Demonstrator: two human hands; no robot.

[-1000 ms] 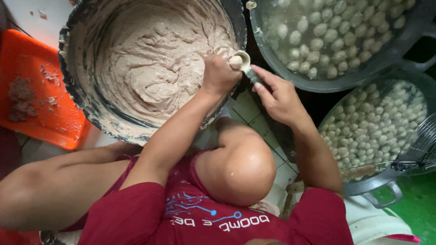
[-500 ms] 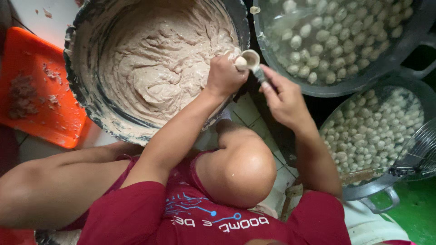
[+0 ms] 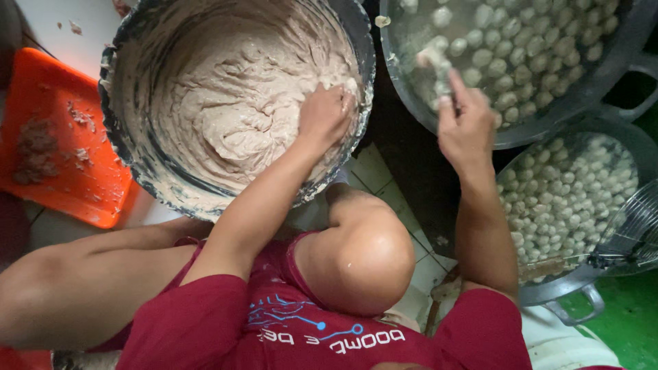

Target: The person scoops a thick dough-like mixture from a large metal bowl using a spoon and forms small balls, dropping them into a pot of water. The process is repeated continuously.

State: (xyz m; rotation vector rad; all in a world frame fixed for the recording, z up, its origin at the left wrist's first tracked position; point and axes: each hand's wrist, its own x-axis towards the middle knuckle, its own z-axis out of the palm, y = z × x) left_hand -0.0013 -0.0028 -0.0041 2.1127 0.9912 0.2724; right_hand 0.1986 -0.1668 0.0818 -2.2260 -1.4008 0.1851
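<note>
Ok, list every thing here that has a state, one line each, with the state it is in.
Paste bowl: partly full of beige paste, walls smeared.
Left hand: fingers pressed into the paste at the bowl's rim.
Right hand: over the upper pot, blurred; grip cannot be told.
Upper pot: holds water with pale balls floating.
Lower pot: full of pale balls.
Orange tray: flat, soiled with scraps.

— Looks like a food-making spot, worked low on a tiled floor (image 3: 384,179).

— Shown by what?

— A big metal basin of pale paste (image 3: 233,103) at left, pots of small white balls in water (image 3: 521,48) at right, an orange tray (image 3: 62,144) far left.
</note>
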